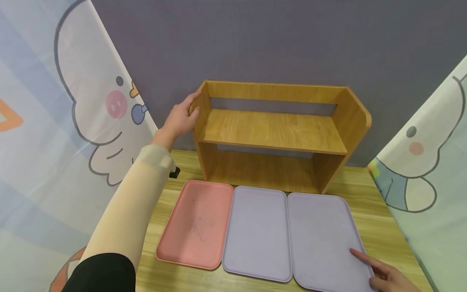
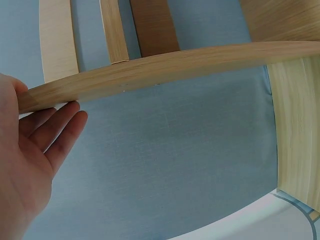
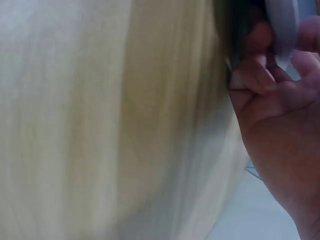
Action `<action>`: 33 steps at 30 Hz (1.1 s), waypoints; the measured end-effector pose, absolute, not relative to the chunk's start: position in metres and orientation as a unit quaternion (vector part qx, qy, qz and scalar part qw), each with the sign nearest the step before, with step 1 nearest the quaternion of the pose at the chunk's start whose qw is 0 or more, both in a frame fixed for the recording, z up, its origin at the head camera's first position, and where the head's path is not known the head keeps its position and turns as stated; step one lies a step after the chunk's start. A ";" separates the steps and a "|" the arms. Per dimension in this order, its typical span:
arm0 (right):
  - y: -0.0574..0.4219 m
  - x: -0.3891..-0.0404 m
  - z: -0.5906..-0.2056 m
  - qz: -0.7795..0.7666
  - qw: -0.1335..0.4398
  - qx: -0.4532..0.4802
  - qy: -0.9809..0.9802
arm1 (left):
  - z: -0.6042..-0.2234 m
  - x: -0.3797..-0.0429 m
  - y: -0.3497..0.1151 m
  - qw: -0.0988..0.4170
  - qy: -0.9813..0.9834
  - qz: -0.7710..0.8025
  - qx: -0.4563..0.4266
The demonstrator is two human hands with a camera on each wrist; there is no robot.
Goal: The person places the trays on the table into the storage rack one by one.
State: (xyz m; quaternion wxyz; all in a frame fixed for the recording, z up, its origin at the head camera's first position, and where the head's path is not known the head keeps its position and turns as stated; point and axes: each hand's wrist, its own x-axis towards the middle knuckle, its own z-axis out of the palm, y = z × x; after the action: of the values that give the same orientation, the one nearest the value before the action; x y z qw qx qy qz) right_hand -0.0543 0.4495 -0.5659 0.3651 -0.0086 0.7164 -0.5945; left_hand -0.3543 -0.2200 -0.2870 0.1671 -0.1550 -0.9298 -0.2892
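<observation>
Currently, the left hand (image 1: 181, 117) grips the ten-o'clock edge of the wooden shelf (image 1: 271, 127) at twelve o'clock on the worktop (image 1: 379, 219), while the right hand (image 1: 386, 275) pinches the rim of the rightmost tray (image 1: 322, 235) at five o'clock.

Just behind the left hand (image 1: 180, 117) sits a pale, wrinkled band (image 1: 157, 157), with a small, square-edged black block (image 1: 174, 173) jutting out on the thumb side. Back from there runs a smooth, close-fitting cream sleeve (image 1: 125, 207); farthest from the hand, black cloth (image 1: 102, 273) with a rounded edge overlaps it. The right hand (image 1: 389, 276) is bare.
</observation>
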 end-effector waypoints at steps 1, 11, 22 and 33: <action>0.447 -0.054 -0.565 -0.577 0.353 0.006 0.736 | -0.287 -0.354 -0.220 0.166 -0.930 -0.291 -0.155; 0.428 -0.051 -0.560 -0.431 0.278 0.099 0.853 | -0.284 -0.355 -0.216 0.158 -0.930 -0.291 -0.158; 0.419 -0.041 -0.545 -0.420 0.240 0.107 0.869 | -0.287 -0.355 -0.218 0.158 -0.930 -0.294 -0.152; 0.397 -0.042 -0.510 -0.401 0.232 0.086 0.882 | -0.284 -0.354 -0.219 0.149 -0.933 -0.290 -0.150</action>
State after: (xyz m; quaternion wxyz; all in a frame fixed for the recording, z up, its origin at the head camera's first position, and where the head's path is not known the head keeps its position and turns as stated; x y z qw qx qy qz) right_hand -0.0416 0.3967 -0.5099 0.2321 0.0860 0.8821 -0.4008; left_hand -0.3544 -0.2194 -0.2842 0.1494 -0.1499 -0.9335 -0.2896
